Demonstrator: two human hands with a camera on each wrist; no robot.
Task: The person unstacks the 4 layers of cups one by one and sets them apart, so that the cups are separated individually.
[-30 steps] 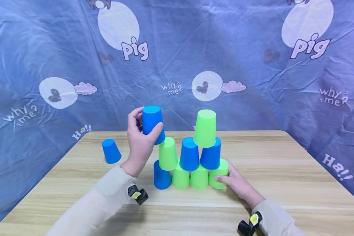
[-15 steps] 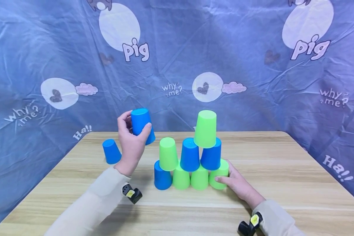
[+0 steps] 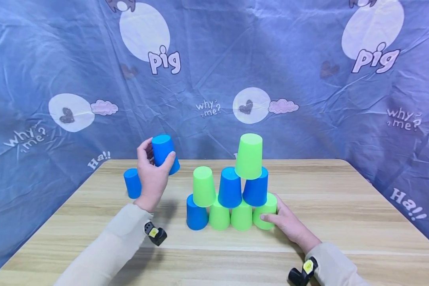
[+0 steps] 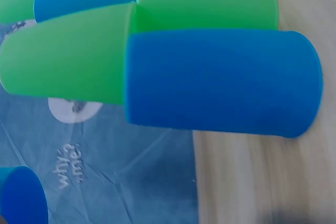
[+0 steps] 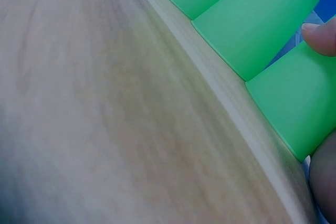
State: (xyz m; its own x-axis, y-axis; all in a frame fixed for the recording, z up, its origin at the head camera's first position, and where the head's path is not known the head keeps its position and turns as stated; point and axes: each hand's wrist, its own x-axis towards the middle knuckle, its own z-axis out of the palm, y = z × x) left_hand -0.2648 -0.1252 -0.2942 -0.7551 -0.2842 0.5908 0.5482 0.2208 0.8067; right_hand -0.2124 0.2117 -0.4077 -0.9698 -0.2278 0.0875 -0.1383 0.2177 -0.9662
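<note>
In the head view my left hand (image 3: 151, 174) grips an upside-down blue cup (image 3: 163, 153), lifted above the table and tilted a little. The left wrist view shows just part of that held cup (image 4: 23, 195). My right hand (image 3: 287, 222) holds the rightmost green cup (image 3: 265, 216) of a stack's bottom row, thumb on its front. That row also has a blue cup (image 3: 196, 214) at its left end and two green ones between. A green cup (image 3: 203, 186) and two blue cups (image 3: 230, 188) form the second row. One green cup (image 3: 249, 157) tops the right side.
Another blue cup (image 3: 132, 184) stands upside down on the wooden table (image 3: 207, 258), left of the stack and partly hidden behind my left hand. A patterned blue cloth (image 3: 214, 71) hangs behind the table's far edge.
My left hand has carried the blue cup leftward and slightly down, away from above the second row's left green cup. My right hand and the stack have stayed in place.
</note>
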